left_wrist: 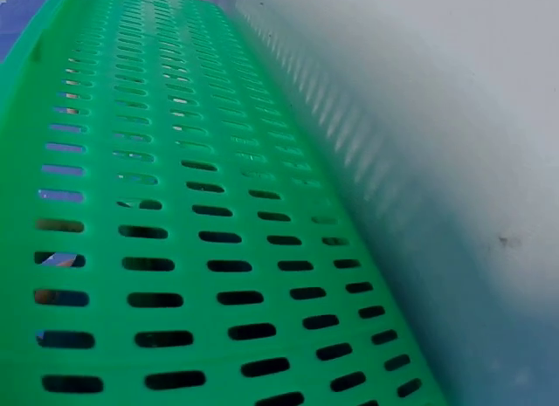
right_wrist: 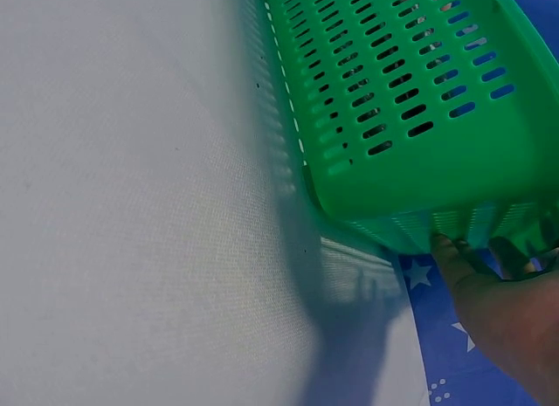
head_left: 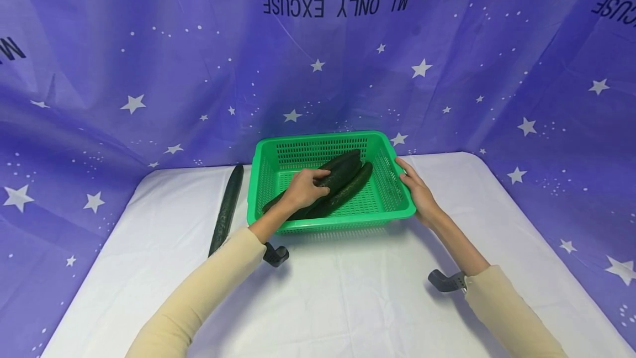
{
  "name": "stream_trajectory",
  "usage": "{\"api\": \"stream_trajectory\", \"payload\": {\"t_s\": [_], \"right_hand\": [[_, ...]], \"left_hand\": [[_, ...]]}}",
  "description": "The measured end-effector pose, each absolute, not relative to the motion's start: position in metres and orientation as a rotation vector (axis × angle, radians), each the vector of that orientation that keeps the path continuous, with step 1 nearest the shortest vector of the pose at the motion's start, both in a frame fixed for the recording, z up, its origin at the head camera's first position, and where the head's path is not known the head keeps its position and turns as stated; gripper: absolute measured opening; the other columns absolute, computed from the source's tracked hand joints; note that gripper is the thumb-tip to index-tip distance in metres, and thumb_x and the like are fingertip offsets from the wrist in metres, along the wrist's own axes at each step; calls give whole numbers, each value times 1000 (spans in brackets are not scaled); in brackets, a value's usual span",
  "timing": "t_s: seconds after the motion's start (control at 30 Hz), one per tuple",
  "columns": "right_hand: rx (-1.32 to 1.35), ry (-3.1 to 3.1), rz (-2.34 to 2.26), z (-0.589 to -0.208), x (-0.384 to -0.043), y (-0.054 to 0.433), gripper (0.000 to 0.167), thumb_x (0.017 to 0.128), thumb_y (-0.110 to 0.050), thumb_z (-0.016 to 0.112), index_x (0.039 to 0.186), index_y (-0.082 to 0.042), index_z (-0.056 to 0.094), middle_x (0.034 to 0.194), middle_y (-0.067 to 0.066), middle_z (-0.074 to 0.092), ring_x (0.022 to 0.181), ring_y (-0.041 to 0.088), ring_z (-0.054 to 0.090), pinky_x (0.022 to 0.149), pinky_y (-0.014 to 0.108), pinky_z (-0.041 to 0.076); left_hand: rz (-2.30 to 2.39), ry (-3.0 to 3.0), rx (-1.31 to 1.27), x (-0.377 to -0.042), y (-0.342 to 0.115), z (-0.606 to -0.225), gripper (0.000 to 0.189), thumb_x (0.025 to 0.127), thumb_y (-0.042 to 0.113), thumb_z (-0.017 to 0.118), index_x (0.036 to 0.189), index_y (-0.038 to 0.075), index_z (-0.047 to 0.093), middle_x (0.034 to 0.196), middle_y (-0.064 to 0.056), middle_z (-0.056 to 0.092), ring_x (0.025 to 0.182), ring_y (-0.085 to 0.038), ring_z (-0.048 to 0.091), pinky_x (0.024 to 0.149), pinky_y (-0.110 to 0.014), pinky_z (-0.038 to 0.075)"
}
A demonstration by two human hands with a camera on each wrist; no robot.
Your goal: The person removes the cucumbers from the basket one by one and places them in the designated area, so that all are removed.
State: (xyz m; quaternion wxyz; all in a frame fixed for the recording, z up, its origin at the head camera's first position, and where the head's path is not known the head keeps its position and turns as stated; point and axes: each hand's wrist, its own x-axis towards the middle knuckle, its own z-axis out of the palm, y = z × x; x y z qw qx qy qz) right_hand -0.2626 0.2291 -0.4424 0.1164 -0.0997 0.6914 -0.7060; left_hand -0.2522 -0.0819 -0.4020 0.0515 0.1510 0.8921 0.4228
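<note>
A green plastic basket [head_left: 332,224] with slotted walls stands on the white table and holds several dark green cucumbers [head_left: 350,189], which lie slantwise together. My left hand [head_left: 304,189] reaches over the near rim and grips one cucumber [head_left: 343,173] between thumb and fingers. In the left wrist view, the basket's near wall [left_wrist: 192,236] fills much of the frame and hides that hand. At the basket's right end, my right hand [head_left: 419,195] holds the rim. The right wrist view shows its fingers [right_wrist: 454,262] against the end wall.
Another long cucumber [head_left: 227,211] lies on the white cloth [head_left: 348,303], left of the basket. A purple curtain with stars [head_left: 318,65] hangs close behind the basket and along both sides. Dark wrist mounts [head_left: 447,282] stick out from the sleeves.
</note>
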Motion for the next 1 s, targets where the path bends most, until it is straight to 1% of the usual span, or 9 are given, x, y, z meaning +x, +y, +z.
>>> {"api": "stream_trajectory", "payload": {"t_s": [0.07,0.17,0.23,0.33,0.4,0.47,0.7,0.9,1.0], "right_hand": [[-291,2021,-2067,-441,-262,228,54,112,-28,24,163,-26,7,165,9,9,137,35,30,96,29,43],[-295,2017,-2066,-440,-261,228,54,112,-29,24,163,-26,7,165,9,9,135,35,31,95,29,43],[-297,2018,-2067,-440,-261,228,54,112,-29,24,163,-26,8,165,9,9,134,34,32,95,30,43],[-300,2020,-2068,-440,-261,228,54,112,-29,24,163,-26,8,164,10,10,132,32,34,94,31,43],[-299,2020,-2072,-440,-261,228,54,112,-29,25,163,-26,8,164,10,11,130,31,35,94,31,43],[-303,2017,-2072,-440,-261,228,54,112,-29,25,163,-26,7,164,10,10,129,29,35,94,30,43],[-303,2006,-2082,-442,-262,231,54,112,-28,25,163,-25,7,163,11,11,125,27,39,91,28,45],[-305,2011,-2077,-443,-262,231,54,112,-29,25,163,-25,7,164,10,11,127,28,39,93,29,45],[-310,2018,-2069,-442,-262,231,54,112,-29,25,163,-25,8,164,10,10,129,28,37,95,28,44]], "left_hand": [[1319,2705,461,-252,-83,-401,48,94,6,68,141,6,57,141,-14,56,123,-33,56,65,-33,45],[1368,2706,476,-252,-86,-395,48,94,5,67,141,5,57,142,-15,55,122,-35,56,61,-33,41],[1406,2708,484,-251,-88,-387,47,94,5,67,141,6,58,142,-15,55,123,-36,56,64,-35,45],[1450,2720,496,-250,-93,-375,47,94,6,68,141,7,58,142,-13,55,125,-37,55,78,-42,53],[1479,2720,480,-248,-98,-367,48,95,7,67,141,8,58,144,-12,54,128,-37,52,88,-47,52],[1494,2736,446,-246,-105,-360,49,95,8,68,142,10,58,144,-11,54,128,-36,52,91,-47,51],[1575,2770,293,-240,-140,-344,51,94,8,69,143,11,57,141,-12,55,123,-32,57,81,-42,53],[1648,2783,150,-231,-187,-344,51,96,8,65,146,7,53,146,-16,49,129,-36,50,94,-50,49],[1653,2803,68,-225,-212,-349,52,97,9,62,148,6,49,146,-20,48,131,-38,47,97,-53,47]]}}
